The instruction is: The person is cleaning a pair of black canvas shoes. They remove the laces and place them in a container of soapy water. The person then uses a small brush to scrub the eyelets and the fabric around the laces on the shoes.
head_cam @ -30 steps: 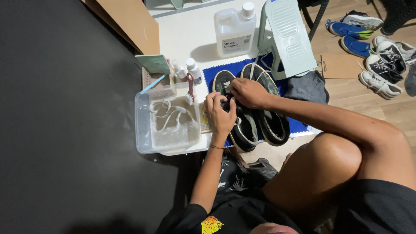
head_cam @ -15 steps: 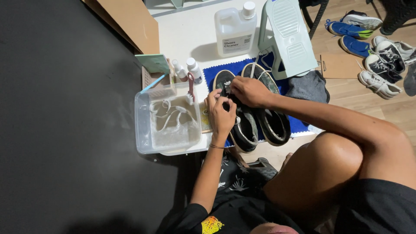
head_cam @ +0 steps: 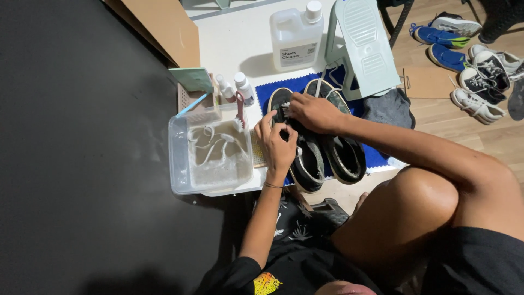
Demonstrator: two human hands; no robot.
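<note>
Presently, head view, findings:
Shoe: dark shoe (head_cam: 305, 158) on the blue mat (head_cam: 376, 157), left of its pair (head_cam: 341, 153), at the desk (head_cam: 234, 43) centre.
Left hand (head_cam: 277, 143): fingers curled, pinching at the shoe's lacing; what is pinched is hidden.
Right hand (head_cam: 314, 112): closed over the shoe's top, at 1 o'clock from the left.
Tub (head_cam: 210, 155): clear, holding white laces in water, at 9 o'clock.
Handling: judged light, soft upper, stiff sole; best held by the sole edge or heel.

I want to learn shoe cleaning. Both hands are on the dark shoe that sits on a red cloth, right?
Not quite. The head view shows both the left hand and right hand on the dark shoe, but the cloth under it is blue, not red.
</note>
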